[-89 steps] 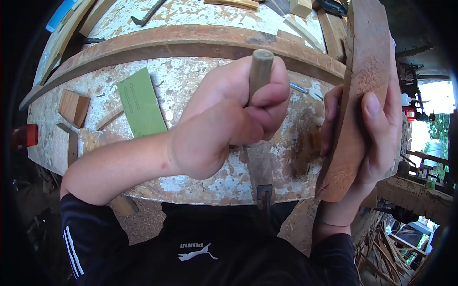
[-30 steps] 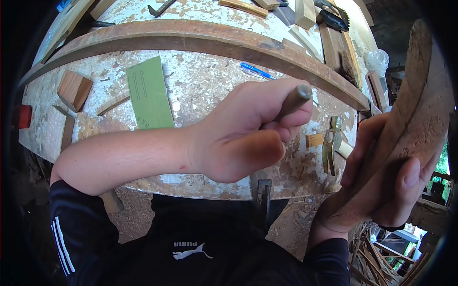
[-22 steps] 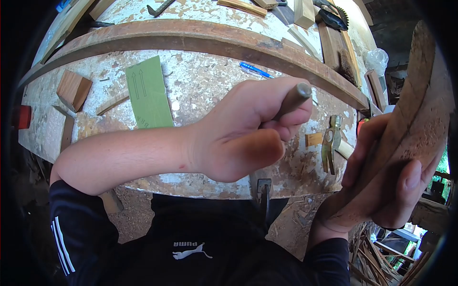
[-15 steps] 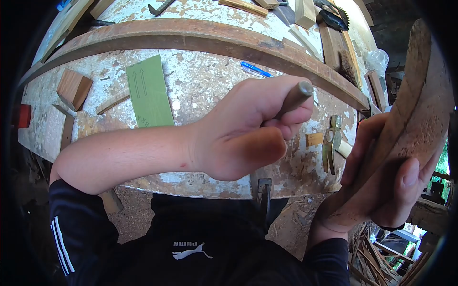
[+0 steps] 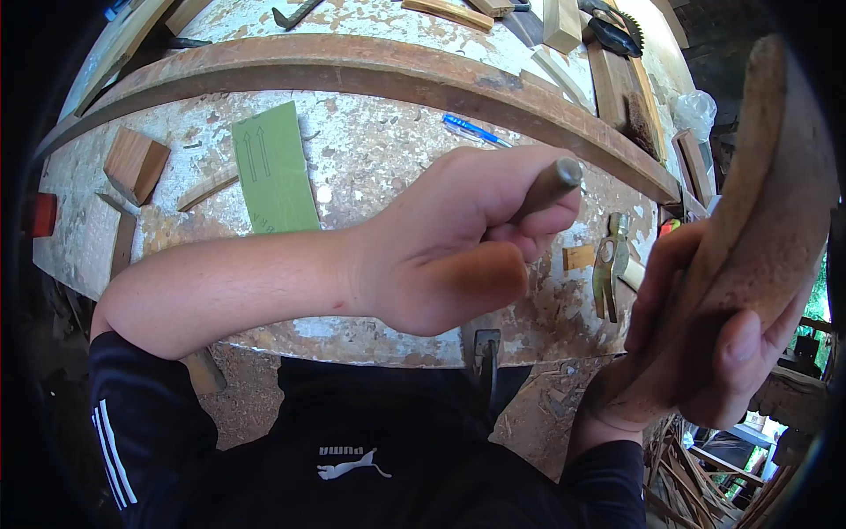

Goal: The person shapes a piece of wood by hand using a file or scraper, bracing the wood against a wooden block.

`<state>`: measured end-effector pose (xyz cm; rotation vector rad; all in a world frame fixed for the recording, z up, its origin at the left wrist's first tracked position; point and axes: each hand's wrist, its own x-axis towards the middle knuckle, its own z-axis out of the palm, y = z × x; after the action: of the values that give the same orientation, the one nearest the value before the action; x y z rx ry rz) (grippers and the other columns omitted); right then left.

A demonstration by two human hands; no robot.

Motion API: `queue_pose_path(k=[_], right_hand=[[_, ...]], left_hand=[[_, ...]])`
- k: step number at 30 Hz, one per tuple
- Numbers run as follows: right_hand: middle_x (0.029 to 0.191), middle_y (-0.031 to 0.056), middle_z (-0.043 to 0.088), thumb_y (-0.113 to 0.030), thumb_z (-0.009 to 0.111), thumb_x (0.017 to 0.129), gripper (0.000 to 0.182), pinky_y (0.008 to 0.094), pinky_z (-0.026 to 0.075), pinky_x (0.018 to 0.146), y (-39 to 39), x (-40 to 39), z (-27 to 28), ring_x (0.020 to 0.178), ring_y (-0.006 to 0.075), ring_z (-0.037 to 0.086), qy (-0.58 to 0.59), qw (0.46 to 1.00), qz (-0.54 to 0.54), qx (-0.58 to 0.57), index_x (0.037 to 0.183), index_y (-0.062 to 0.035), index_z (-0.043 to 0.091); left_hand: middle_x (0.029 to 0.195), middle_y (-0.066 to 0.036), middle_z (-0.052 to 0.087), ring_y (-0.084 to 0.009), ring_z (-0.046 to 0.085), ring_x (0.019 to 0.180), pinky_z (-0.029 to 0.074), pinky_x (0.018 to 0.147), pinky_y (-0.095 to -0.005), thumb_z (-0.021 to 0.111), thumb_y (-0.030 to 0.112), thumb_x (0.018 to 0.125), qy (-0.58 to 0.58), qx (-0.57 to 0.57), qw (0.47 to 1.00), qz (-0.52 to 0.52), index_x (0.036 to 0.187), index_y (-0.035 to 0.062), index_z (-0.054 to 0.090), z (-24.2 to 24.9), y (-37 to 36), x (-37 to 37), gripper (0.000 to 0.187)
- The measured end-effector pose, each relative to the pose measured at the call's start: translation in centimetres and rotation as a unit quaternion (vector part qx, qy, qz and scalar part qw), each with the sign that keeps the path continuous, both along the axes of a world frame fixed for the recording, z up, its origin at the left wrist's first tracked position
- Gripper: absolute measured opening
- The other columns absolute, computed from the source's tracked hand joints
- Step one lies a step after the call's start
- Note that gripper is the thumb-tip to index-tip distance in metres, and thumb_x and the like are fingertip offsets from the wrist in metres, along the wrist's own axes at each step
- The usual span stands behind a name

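My left hand [image 5: 476,238] is closed around a round rod [image 5: 548,187] above the middle of the worktable. The rod's blunt end sticks up from the fist, and its other end is hidden. At the right, my right hand [image 5: 738,361] grips a long, curved brown piece of wood [image 5: 767,238], fingers on its left side and thumb on its right. That piece stands tilted, its top near the upper right edge of the view. Between the two hands, a hammer [image 5: 608,269] and a small wooden block [image 5: 578,257] lie on the table.
A long wooden beam [image 5: 352,66] crosses the worktable [image 5: 370,132]. Around it are a green board [image 5: 275,172], a blue pen [image 5: 476,130], a wooden block [image 5: 137,166] and a toothed black tool [image 5: 615,37]. A clamp [image 5: 486,353] is at the near edge.
The curved wood has turned slightly in my right hand, and its upper part looks shifted. My left hand and the rod have barely moved.
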<state>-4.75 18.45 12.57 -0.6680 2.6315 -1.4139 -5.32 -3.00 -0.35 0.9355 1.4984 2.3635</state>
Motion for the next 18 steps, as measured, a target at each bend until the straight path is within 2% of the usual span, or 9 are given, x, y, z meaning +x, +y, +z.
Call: queue_pose_path(k=[2, 4, 9, 10, 11, 13, 14, 15, 18], right_hand=[[0.062, 0.0142, 0.057, -0.055, 0.063, 0.079, 0.071, 0.0255, 0.045, 0.035, 0.7, -0.7, 0.5, 0.040, 0.0175, 0.054, -0.001, 1.000, 0.013, 0.012, 0.098, 0.0121, 0.050], [0.072, 0.0153, 0.059, -0.050, 0.064, 0.078, 0.064, 0.0287, 0.047, 0.051, 0.9, -1.6, 2.5, 0.055, 0.0219, 0.058, -0.104, 0.993, 0.038, 0.034, 0.094, 0.0107, 0.052], [0.095, 0.0182, 0.065, -0.035, 0.069, 0.073, 0.046, 0.0368, 0.052, 0.092, -0.2, -3.2, 7.2, 0.094, 0.0329, 0.068, -0.358, 0.924, 0.093, 0.093, 0.084, 0.0073, 0.054], [0.112, 0.0234, 0.060, -0.032, 0.068, 0.072, 0.058, 0.0315, 0.052, 0.088, -0.4, -2.2, 3.6, 0.104, 0.0323, 0.064, -0.106, 0.982, 0.115, 0.106, 0.106, 0.0116, 0.051], [0.130, 0.0286, 0.056, -0.028, 0.067, 0.072, 0.075, 0.0262, 0.051, 0.084, -1.1, -1.1, -0.1, 0.114, 0.0318, 0.060, 0.155, 0.973, 0.126, 0.113, 0.129, 0.0159, 0.047], [0.143, 0.0295, 0.042, -0.028, 0.065, 0.073, 0.088, 0.0222, 0.049, 0.084, -0.6, -0.5, 0.4, 0.123, 0.0304, 0.054, 0.094, 0.989, 0.079, 0.082, 0.143, 0.0131, 0.030], [0.144, 0.0287, 0.042, -0.025, 0.063, 0.077, 0.074, 0.0236, 0.048, 0.090, -0.8, -0.5, -0.6, 0.124, 0.0299, 0.054, 0.126, 0.984, 0.039, -0.119, 0.138, 0.0115, 0.042], [0.143, 0.0281, 0.043, -0.024, 0.063, 0.077, 0.069, 0.0247, 0.049, 0.091, -0.7, -0.6, -1.4, 0.121, 0.0288, 0.055, 0.114, 0.985, 0.056, -0.120, 0.134, 0.0106, 0.045], [0.139, 0.0264, 0.048, -0.022, 0.064, 0.076, 0.057, 0.0280, 0.051, 0.094, -1.9, -0.8, -2.6, 0.114, 0.0256, 0.061, 0.089, 0.981, 0.105, -0.134, 0.125, 0.0079, 0.055]], left_hand=[[0.071, 0.003, 0.035, -0.0090, 0.031, 0.063, 0.028, 0.056, -0.0241, 0.052, 0.020, 0.074, 0.016, 0.010, 1.000, 0.017, 0.080, 0.0088, 0.037, 0.0, 0.2, -0.1, 0.020], [0.068, 0.000, 0.038, -0.0126, 0.034, 0.061, 0.032, 0.054, -0.0284, 0.049, 0.012, 0.075, 0.046, 0.033, 0.997, 0.058, 0.077, 0.0063, 0.041, 0.0, 0.5, -0.2, 0.011], [0.067, -0.002, 0.038, -0.0152, 0.038, 0.060, 0.035, 0.055, -0.0297, 0.048, 0.017, 0.080, 0.055, -0.023, 0.998, 0.037, 0.076, 0.0060, 0.040, -0.1, -0.1, -0.4, 0.015], [0.067, -0.002, 0.038, -0.0153, 0.038, 0.060, 0.035, 0.055, -0.0299, 0.048, 0.021, 0.083, 0.072, -0.037, 0.996, 0.048, 0.076, 0.0061, 0.039, 0.0, -0.2, -0.4, 0.018], [0.067, -0.003, 0.038, -0.0154, 0.037, 0.059, 0.035, 0.054, -0.0300, 0.048, 0.024, 0.086, 0.090, -0.052, 0.993, 0.058, 0.077, 0.0063, 0.039, 0.2, -0.3, -0.4, 0.022], [0.066, -0.002, 0.038, -0.0156, 0.037, 0.056, 0.035, 0.053, -0.0302, 0.045, 0.043, 0.094, 0.074, -0.030, 0.996, 0.045, 0.078, 0.0067, 0.039, -0.9, 0.3, -0.6, 0.040], [0.066, -0.002, 0.038, -0.0150, 0.037, 0.056, 0.035, 0.052, -0.0299, 0.044, 0.047, 0.094, 0.091, -0.036, 0.994, 0.049, 0.079, 0.0065, 0.039, -1.0, 0.5, -0.6, 0.044], [0.066, -0.001, 0.038, -0.0143, 0.036, 0.055, 0.035, 0.052, -0.0297, 0.043, 0.052, 0.095, 0.105, -0.041, 0.992, 0.052, 0.079, 0.0063, 0.039, -1.0, 0.7, -0.5, 0.048], [0.067, 0.001, 0.038, -0.0109, 0.036, 0.060, 0.034, 0.053, -0.0275, 0.049, 0.036, 0.088, 0.003, -0.015, 0.999, 0.043, 0.078, 0.0071, 0.037, -0.8, 0.7, -0.3, 0.033]])
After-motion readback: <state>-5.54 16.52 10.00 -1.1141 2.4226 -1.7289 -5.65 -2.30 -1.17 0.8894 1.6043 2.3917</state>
